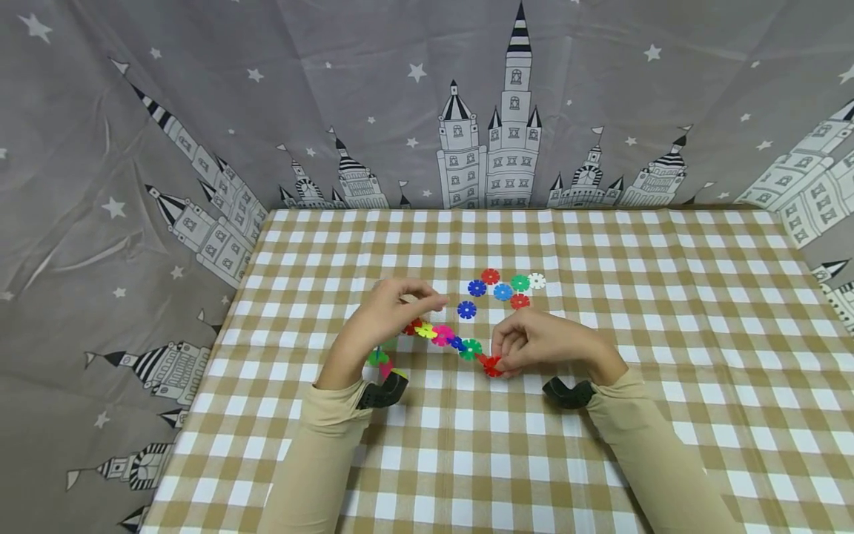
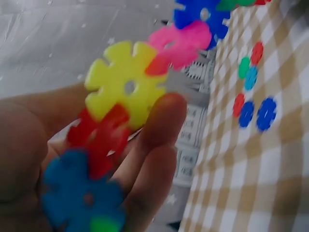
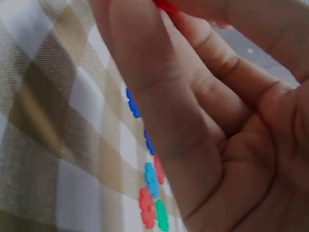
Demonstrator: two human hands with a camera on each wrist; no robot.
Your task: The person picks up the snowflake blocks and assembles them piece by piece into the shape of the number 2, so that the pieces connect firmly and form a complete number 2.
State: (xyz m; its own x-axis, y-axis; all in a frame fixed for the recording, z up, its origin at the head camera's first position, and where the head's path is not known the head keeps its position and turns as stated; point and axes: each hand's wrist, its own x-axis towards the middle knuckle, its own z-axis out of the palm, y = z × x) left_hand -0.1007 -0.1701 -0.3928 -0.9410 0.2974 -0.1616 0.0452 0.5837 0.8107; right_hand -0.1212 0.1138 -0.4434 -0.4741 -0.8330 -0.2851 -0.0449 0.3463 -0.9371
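Observation:
A chain of colored, notched plastic discs [image 1: 442, 335] stretches between the two hands, with a yellow disc [image 2: 111, 77], a red disc and a blue disc close to the left palm in the left wrist view. My left hand [image 1: 376, 319] holds the chain near its red and yellow discs, fingers curled at them. Green and pink discs [image 1: 378, 357] trail below this hand toward the wrist. At the chain's other end, my right hand [image 1: 537, 343] pinches a red disc [image 1: 491, 366] between thumb and fingers. In the right wrist view, fingers hide nearly all of that disc.
Loose discs lie on the checked tablecloth [image 1: 434, 460] beyond the hands: dark blue [image 1: 467, 309], light blue [image 1: 502, 291], red [image 1: 490, 276], green [image 1: 520, 282] and white [image 1: 537, 281]. A grey curtain [image 1: 373, 89] with printed castles hangs behind the table.

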